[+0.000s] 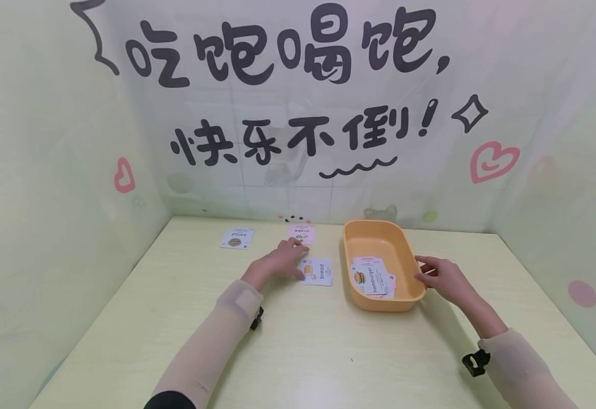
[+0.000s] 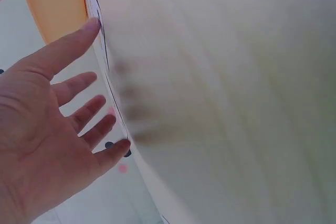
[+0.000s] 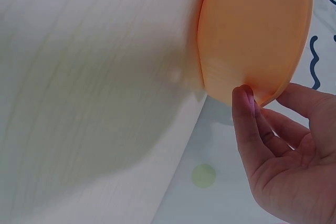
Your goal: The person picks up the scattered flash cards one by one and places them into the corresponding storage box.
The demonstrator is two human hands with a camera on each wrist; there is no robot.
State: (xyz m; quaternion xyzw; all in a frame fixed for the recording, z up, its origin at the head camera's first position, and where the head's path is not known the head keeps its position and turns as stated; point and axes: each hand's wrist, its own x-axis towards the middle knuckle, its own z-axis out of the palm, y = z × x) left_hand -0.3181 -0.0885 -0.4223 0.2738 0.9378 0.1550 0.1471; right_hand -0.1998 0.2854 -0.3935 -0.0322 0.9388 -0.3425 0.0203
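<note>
My left hand (image 1: 279, 262) is low over the table, fingers spread. Its thumb tip lies at the left edge of a white card marked "bread" (image 1: 319, 272), and its fingertips point toward the pink "snake" card (image 1: 303, 233) behind. In the left wrist view the left hand (image 2: 58, 129) shows its palm with nothing in it. My right hand (image 1: 445, 278) pinches the right rim of an orange plastic bin (image 1: 380, 227). The right wrist view shows the right hand (image 3: 294, 150) with thumb and fingers on either side of that rim. Inside the bin lie several cards, a "hamburger" card (image 1: 372, 278) uppermost.
A "salad" card (image 1: 237, 238) lies farther back on the left of the pale wooden table (image 1: 298, 352). A printed cloth backdrop (image 1: 298, 193) with dark lettering rises at the table's back edge, with cloth walls at both sides.
</note>
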